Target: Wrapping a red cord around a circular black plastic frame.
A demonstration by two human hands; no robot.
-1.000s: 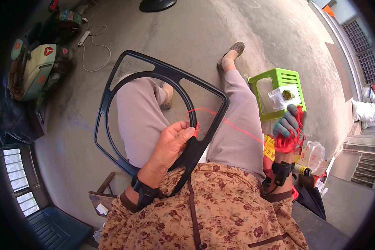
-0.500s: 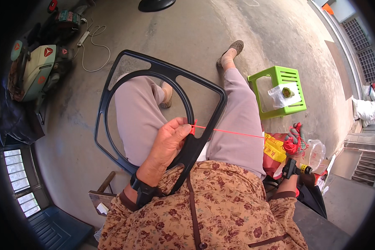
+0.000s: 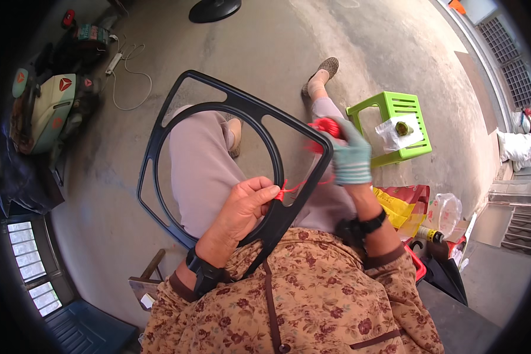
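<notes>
A black flat frame (image 3: 276,218) with a large round opening lies tilted over my lap. My left hand (image 3: 236,206), bare, pinches its inner ring between thumb and fingers, where red cord (image 3: 280,194) is wound around the bar. From these turns a slack length of cord runs right toward my right hand (image 3: 353,158). That hand wears a grey-green striped glove and grips a bundle of red cord (image 3: 326,126), blurred by motion, at the frame's right corner. Its fingertips are partly hidden behind the bundle and the frame.
Right of my knees stands a green plastic stool (image 3: 395,106) with a small cup-like thing on a clear bag. Nearer are a red and yellow bag (image 3: 398,209) and a clear plastic container (image 3: 445,211). A scooter (image 3: 59,112) and a power strip (image 3: 114,63) are at far left.
My right hand has come in from the far right to the frame's right corner, bringing the cord bundle. The cord, taut before, now hangs slack. My left hand keeps its pinch.
</notes>
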